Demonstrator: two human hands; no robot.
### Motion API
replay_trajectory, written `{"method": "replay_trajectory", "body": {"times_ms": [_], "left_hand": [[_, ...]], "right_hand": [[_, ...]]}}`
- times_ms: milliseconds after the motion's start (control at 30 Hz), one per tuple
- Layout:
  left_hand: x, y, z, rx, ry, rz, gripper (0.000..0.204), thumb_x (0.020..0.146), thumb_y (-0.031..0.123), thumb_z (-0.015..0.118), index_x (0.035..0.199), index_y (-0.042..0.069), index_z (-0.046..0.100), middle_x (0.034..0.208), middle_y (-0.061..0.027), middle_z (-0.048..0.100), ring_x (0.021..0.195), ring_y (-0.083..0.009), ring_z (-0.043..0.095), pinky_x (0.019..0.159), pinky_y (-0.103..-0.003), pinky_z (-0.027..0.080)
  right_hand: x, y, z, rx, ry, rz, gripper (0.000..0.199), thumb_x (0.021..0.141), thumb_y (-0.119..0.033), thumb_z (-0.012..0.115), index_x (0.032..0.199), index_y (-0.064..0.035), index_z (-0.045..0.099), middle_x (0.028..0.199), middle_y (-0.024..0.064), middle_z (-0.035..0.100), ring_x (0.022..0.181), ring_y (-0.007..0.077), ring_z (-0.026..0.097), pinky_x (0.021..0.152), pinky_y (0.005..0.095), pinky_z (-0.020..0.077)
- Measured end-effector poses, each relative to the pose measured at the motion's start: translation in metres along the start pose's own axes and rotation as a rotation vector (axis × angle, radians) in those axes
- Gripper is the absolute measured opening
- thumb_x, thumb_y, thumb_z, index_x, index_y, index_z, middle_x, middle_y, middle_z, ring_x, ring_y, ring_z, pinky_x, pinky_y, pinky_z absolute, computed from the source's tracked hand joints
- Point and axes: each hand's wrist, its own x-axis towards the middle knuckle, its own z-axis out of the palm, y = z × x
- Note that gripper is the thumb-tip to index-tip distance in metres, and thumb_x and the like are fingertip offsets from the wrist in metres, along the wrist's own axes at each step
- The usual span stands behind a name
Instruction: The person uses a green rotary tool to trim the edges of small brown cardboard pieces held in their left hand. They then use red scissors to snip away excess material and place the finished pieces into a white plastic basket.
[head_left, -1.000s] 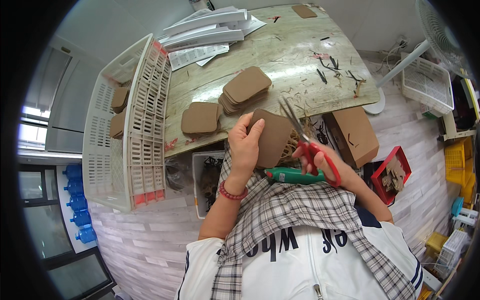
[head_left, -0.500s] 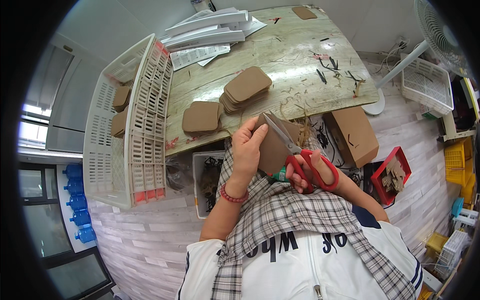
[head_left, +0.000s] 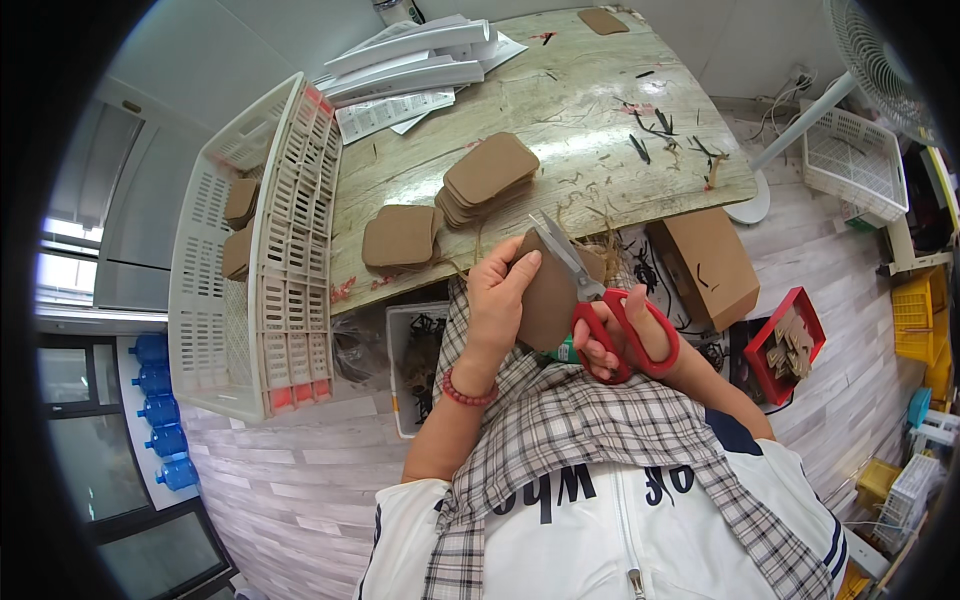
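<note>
My left hand, a red bead bracelet at its wrist, pinches a flat brown piece with rounded corners above my lap. My right hand has its fingers through the red handles of a pair of scissors. The blades point away from me and lie along the upper right edge of the piece; whether they touch it I cannot tell. Just beyond, on the table, similar brown pieces lie in a taller stack and a lower stack.
White perforated crate stands at the table's left, with brown pieces inside. Papers and dark scraps lie on the worn table. Below right are a cardboard box and a red tray; a white bin sits below left.
The scissor blades have swung slightly upright, their tips shifting a little right and away from me. The brown piece has turned slightly in my left hand. The stacks look unchanged.
</note>
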Motion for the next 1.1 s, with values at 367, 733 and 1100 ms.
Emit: {"method": "replay_trajectory", "body": {"times_ms": [367, 733, 1100], "left_hand": [[-0.006, 0.003, -0.014, -0.069, 0.052, -0.085, 0.022, 0.095, 0.007, 0.052, 0.110, -0.006, 0.061, 0.094, -0.0073, 0.068, 0.079, -0.0090, 0.063, 0.071, -0.023, 0.051], [-0.003, 0.004, -0.013, -0.079, 0.075, -0.044, 0.021, 0.095, 0.007, 0.049, 0.108, -0.004, 0.061, 0.095, -0.0058, 0.068, 0.081, -0.0088, 0.063, 0.074, -0.022, 0.050], [-0.005, 0.001, -0.010, -0.015, 0.166, 0.019, 0.018, 0.094, 0.006, 0.052, 0.103, -0.005, 0.063, 0.090, -0.0049, 0.067, 0.076, -0.0062, 0.061, 0.069, -0.021, 0.049]], "right_hand": [[-0.009, -0.025, -0.005, -0.055, 0.220, -0.224, 0.089, 0.084, -0.080, 0.023, 0.098, 0.0018, 0.054, 0.072, 0.0010, 0.049, 0.061, 0.0102, 0.050, 0.064, 0.0270, 0.0477], [-0.020, -0.012, 0.005, -0.160, 0.083, 0.162, 0.077, 0.092, -0.070, 0.028, 0.095, 0.0015, 0.057, 0.068, 0.0013, 0.048, 0.057, 0.0081, 0.048, 0.059, 0.0244, 0.0477], [-0.019, -0.019, 0.012, -0.351, 0.225, 0.014, 0.070, 0.094, -0.064, 0.035, 0.096, 0.0015, 0.058, 0.070, -0.0010, 0.050, 0.059, 0.0060, 0.050, 0.059, 0.0223, 0.0469]]}}
